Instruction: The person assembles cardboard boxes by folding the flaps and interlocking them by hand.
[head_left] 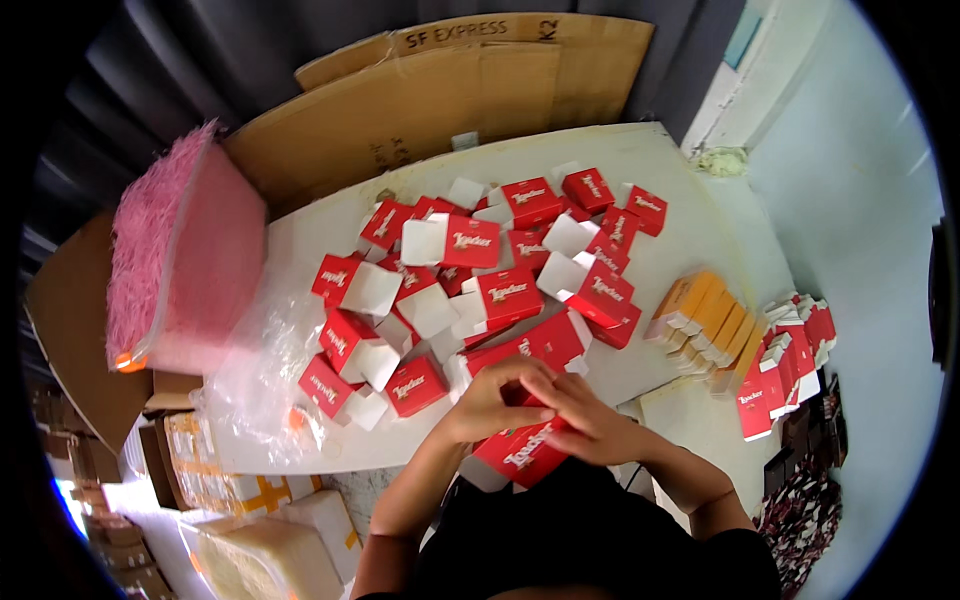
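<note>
Close to my body, over the table's near edge, is a red carton (522, 452) with white printing, tilted and with a pale flap at its lower left. My left hand (497, 402) curls over its upper part, thumb pointing right, fingers closed on it. From the right, my right hand (597, 425) grips the same carton, its fingers meeting those of the left. Some of the carton is hidden under both hands. Just beyond them lies a larger red carton (535, 342). Many small red boxes with open white flaps, such as one red box (508, 296), are heaped farther off.
A pink bin (215, 265) of shredded paper stands at the left, beside crumpled clear plastic (265, 375). Brown cardboard sheets (400, 110) lean behind the white table (320, 222). Flat yellow cartons (708, 318) and flattened red cartons (785, 375) lie to the right.
</note>
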